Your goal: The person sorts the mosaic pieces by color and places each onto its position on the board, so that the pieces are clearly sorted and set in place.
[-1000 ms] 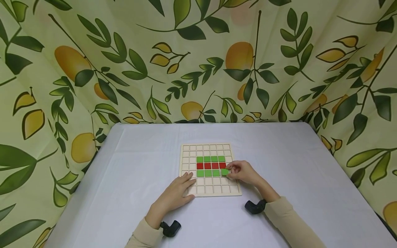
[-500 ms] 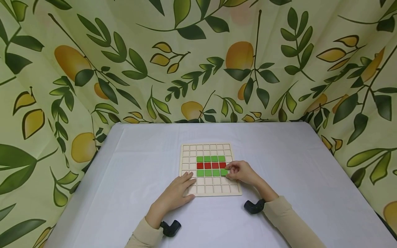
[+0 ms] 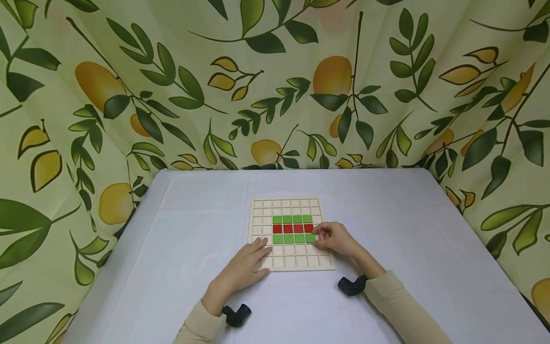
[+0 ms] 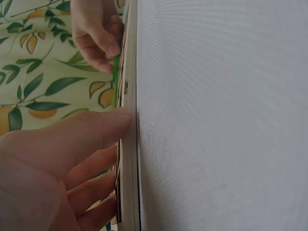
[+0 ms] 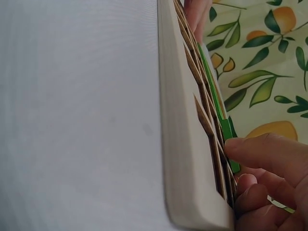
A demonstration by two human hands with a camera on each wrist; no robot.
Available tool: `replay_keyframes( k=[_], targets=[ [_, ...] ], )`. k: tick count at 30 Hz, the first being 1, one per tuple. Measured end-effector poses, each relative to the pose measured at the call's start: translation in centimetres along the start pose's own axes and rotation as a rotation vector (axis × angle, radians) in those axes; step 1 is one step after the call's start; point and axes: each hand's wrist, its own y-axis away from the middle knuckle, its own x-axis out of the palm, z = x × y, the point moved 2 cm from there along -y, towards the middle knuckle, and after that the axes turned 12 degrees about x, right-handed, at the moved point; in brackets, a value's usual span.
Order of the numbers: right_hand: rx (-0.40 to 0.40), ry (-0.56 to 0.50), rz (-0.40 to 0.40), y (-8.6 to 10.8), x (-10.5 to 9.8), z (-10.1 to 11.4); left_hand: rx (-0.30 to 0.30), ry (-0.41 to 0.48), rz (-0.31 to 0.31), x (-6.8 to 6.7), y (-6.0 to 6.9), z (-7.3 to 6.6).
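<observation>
On the table lies a square wooden grid board with shallow cells. Two rows of green tiles sit in its middle, with a row of red tiles between them. My right hand pinches the green tile at the right end of the nearer green row. In the right wrist view, that tile stands a little proud of the grid, thumb on its edge. My left hand rests on the board's near left corner with fingers extended, the thumb touching the near edge.
White cloth covers the table around the board. A leaf-and-fruit patterned curtain hangs behind and along both sides. Black wrist devices show beside the left wrist and the right wrist.
The pinched green tile has shifted slightly left, from askew to in line with the nearer green row. My left hand stays in place on the board.
</observation>
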Motion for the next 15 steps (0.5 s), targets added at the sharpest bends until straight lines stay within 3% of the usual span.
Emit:
replay_keyframes(
  k=[15],
  targets=[
    [0.016,0.016,-0.031,-0.17,0.19,-0.02,0.003,0.004,0.003,0.18,-0.10,0.31]
  ],
)
